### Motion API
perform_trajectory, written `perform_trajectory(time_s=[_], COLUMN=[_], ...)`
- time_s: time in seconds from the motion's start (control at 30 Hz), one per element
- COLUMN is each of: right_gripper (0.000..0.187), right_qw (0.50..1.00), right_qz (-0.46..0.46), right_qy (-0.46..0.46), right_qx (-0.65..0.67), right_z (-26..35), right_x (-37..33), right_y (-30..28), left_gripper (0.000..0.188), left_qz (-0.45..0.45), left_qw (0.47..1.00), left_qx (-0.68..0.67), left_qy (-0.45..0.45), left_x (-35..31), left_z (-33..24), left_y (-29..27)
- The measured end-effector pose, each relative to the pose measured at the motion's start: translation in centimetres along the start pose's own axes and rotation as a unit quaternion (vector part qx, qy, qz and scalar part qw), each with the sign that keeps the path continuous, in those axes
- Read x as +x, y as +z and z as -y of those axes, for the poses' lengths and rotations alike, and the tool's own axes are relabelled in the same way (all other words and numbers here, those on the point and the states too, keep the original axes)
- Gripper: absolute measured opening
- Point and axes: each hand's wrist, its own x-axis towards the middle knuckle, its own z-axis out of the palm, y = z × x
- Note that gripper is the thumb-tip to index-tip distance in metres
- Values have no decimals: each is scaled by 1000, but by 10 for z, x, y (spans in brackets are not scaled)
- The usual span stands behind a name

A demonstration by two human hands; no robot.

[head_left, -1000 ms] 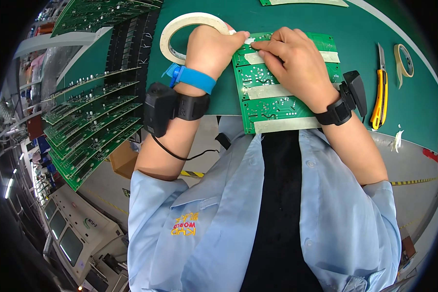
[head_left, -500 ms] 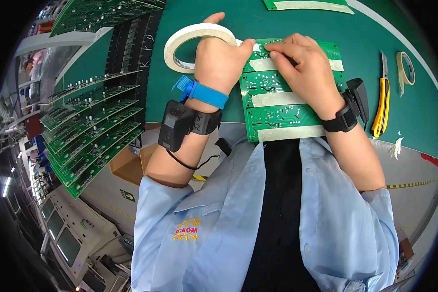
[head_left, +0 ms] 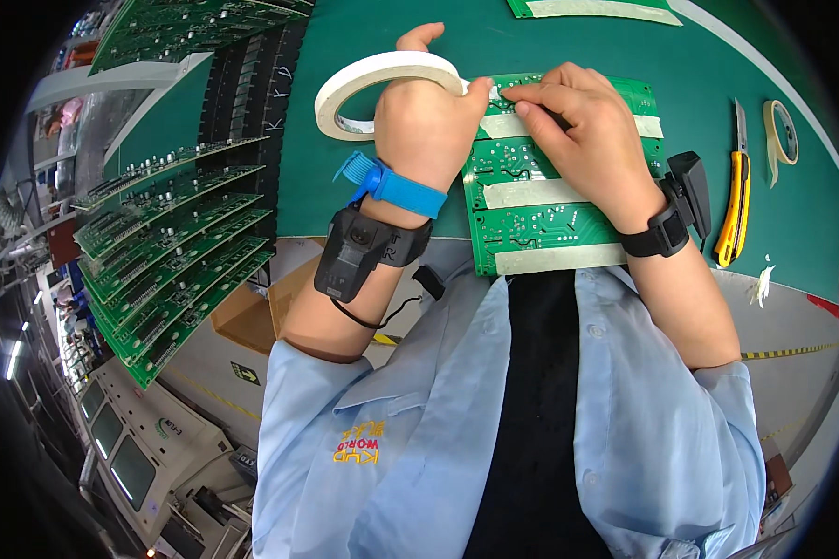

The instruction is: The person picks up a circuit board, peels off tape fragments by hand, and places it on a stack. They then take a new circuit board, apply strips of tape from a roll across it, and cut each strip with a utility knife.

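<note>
My left hand (head_left: 429, 121) is closed on a roll of white masking tape (head_left: 345, 82), which loops around the hand, one finger pointing away from me. Its thumb rests at the far left edge of a green circuit board (head_left: 522, 224). By the thumb a short white bit of tape (head_left: 495, 93) shows on the board. My right hand (head_left: 583, 140) lies over the board, thumb and index finger drawn together close to that bit; what is between them is hidden. Pale tape strips (head_left: 531, 192) cross the board in several rows, partly under my right hand.
A yellow utility knife (head_left: 735, 200), blade extended, and a smaller tape roll (head_left: 780, 135) lie on the green mat at right. Another taped board (head_left: 597, 9) is at the far edge. On the left, several circuit boards (head_left: 172, 252) stand in a black rack (head_left: 242, 93).
My left hand has shifted slightly right, and the tape roll on it has tilted. My right fingertips have moved a little left, nearer the left thumb.
</note>
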Motion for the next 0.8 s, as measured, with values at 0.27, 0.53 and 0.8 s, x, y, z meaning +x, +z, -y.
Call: perform_trajectory(time_s=[0.27,0.53,0.8], right_gripper=[13,14,15], right_qw=[1000,1000,1000], right_qz=[5,10,17], right_qy=[6,10,-12], right_qx=[3,2,-21], right_z=[1,1,3], right_x=[1,0,0], right_y=[-1,-1,-1], left_gripper=[62,58,53], left_qz=[-4,12,12], left_qw=[997,999,999], left_qx=[-67,-36,-31], left_qy=[-24,-14,-2], left_x=[1,3,3], left_z=[3,3,0], left_y=[1,-1,-2])
